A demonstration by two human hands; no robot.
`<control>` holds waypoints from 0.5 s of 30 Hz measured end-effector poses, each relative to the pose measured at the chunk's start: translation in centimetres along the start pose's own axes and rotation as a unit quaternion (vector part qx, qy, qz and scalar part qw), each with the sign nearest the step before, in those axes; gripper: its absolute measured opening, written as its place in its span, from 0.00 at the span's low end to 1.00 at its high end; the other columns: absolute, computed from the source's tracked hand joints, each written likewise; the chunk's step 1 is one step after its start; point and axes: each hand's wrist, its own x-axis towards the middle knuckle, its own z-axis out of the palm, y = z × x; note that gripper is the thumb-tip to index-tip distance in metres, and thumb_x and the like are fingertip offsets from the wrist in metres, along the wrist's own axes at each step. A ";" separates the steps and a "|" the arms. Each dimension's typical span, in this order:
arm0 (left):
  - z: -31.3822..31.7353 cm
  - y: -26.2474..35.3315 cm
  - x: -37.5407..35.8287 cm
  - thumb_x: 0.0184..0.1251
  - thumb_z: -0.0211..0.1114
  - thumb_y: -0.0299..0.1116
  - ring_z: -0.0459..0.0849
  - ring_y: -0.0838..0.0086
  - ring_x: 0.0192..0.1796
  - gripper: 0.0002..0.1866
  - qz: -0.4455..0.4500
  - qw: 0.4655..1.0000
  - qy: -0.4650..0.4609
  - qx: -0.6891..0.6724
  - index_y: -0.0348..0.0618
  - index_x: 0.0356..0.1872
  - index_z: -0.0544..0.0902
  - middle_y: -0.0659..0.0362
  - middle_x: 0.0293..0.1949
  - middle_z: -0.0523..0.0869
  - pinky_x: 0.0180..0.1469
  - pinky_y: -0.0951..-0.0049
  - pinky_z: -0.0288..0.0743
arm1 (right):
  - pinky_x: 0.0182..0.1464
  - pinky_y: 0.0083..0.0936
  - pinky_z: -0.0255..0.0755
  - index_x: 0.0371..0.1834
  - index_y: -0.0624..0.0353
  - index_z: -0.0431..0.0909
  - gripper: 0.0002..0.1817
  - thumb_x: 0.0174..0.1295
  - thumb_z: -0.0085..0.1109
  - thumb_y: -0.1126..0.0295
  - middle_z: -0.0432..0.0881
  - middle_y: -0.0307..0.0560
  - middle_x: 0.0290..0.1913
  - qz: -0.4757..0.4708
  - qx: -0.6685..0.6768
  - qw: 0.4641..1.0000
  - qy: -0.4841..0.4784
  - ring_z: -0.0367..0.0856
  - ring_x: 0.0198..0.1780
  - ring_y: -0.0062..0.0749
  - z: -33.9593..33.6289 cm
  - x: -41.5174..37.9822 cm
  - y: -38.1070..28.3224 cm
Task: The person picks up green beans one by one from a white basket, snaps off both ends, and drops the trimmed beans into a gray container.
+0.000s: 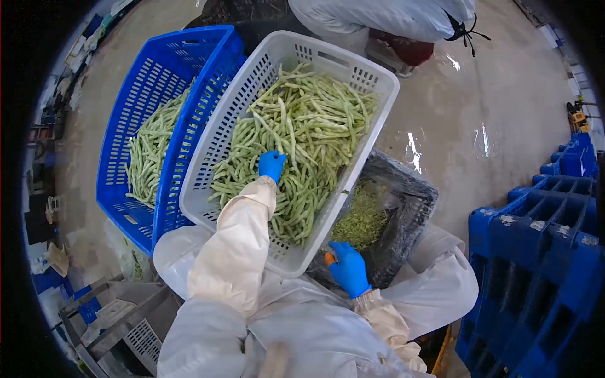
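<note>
My left hand, in a blue glove, is among long green beans heaped in a white slotted basket. Its fingers are curled closed, and what they hold is hidden. Lower down, by the basket's near right corner, my blue-gloved right hand is closed around a small orange object, too little of which shows to name. Below that hand's fingers lie light green trimmings in a dark crate lined with clear plastic.
A blue slotted basket holding more beans stands against the white one on the left. Blue plastic pallets are stacked at right. A person in white clothing is at the top. The floor has wet patches. A metal frame stands lower left.
</note>
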 end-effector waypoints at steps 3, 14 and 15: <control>-3.2 1.1 -1.0 0.52 0.64 0.37 0.74 0.64 0.23 0.13 0.032 0.994 0.070 -0.075 0.36 0.27 0.77 0.51 0.24 0.78 0.27 0.63 0.67 | 0.38 0.38 0.72 0.43 0.62 0.76 0.16 0.53 0.56 0.67 0.77 0.59 0.37 0.012 -0.004 1.000 -0.001 0.77 0.37 0.52 -0.1 0.0 -0.4; -26.0 11.3 -6.6 0.61 0.57 0.37 0.77 0.60 0.46 0.20 0.182 0.787 0.520 0.278 0.32 0.48 0.74 0.45 0.44 0.78 0.48 0.64 0.69 | 0.35 0.41 0.70 0.42 0.61 0.75 0.15 0.53 0.55 0.67 0.77 0.57 0.34 -0.046 0.004 0.999 0.009 0.77 0.34 0.50 0.0 -0.5 -0.7; -22.7 10.3 -5.6 0.61 0.57 0.36 0.76 0.59 0.49 0.20 0.175 0.873 0.435 0.132 0.32 0.49 0.73 0.44 0.47 0.77 0.51 0.64 0.68 | 0.36 0.41 0.70 0.42 0.62 0.75 0.15 0.53 0.55 0.67 0.77 0.57 0.34 -0.036 0.000 0.999 0.002 0.77 0.34 0.50 -0.2 -0.4 -0.8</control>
